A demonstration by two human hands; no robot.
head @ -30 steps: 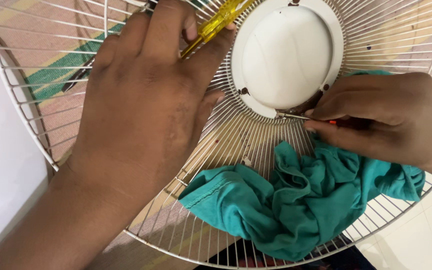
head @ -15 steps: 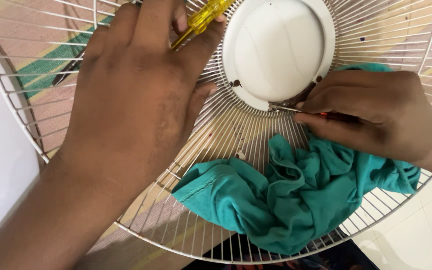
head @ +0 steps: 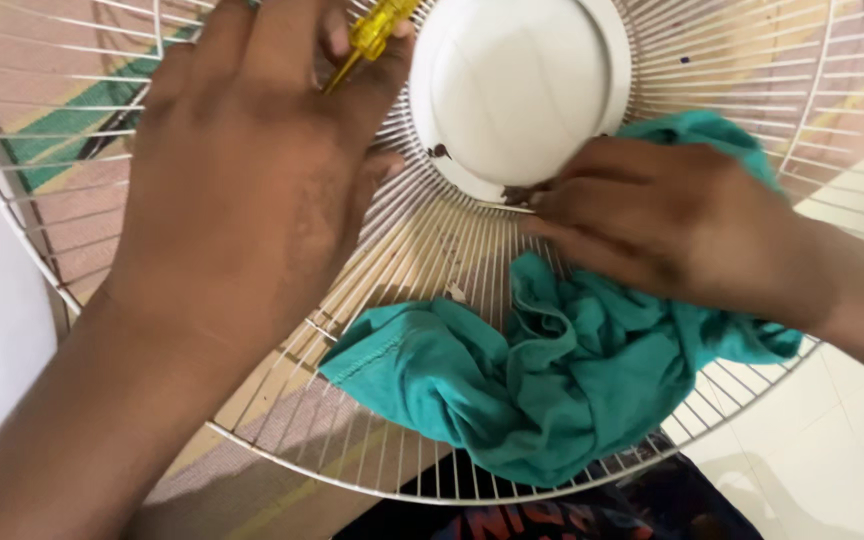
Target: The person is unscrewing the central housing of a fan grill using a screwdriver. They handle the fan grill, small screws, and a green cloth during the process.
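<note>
**Caller:** Two bare hands on the round white wire fan guard (head: 252,420). Left hand (head: 242,190) lies flat across the ribs at nine o'clock, pressing it steady, with a yellow clear-handled screwdriver (head: 372,35) pinched under its fingers at twelve o'clock.

**Partner:** And the right?

**Caller:** Right hand (head: 672,225) sits at three o'clock, fingertips bunched narrow against the lower rim of the round white plastic centre cap (head: 517,85). If something small is between them, I cannot tell; it's hidden.

**Partner:** The cloth?

**Caller:** Crumpled teal cotton rag (head: 542,390) lies loose on the wires from five to six o'clock, partly under the right wrist. Nobody grips it.

**Partner:** Which step, by your read?

**Caller:** I'd judge it's work at the cap's fastening points; a dark rusty spot shows on its rim at seven o'clock. Any next move calls for the left hand bracing the guard firmly, so the thin ribs don't flex.
</note>
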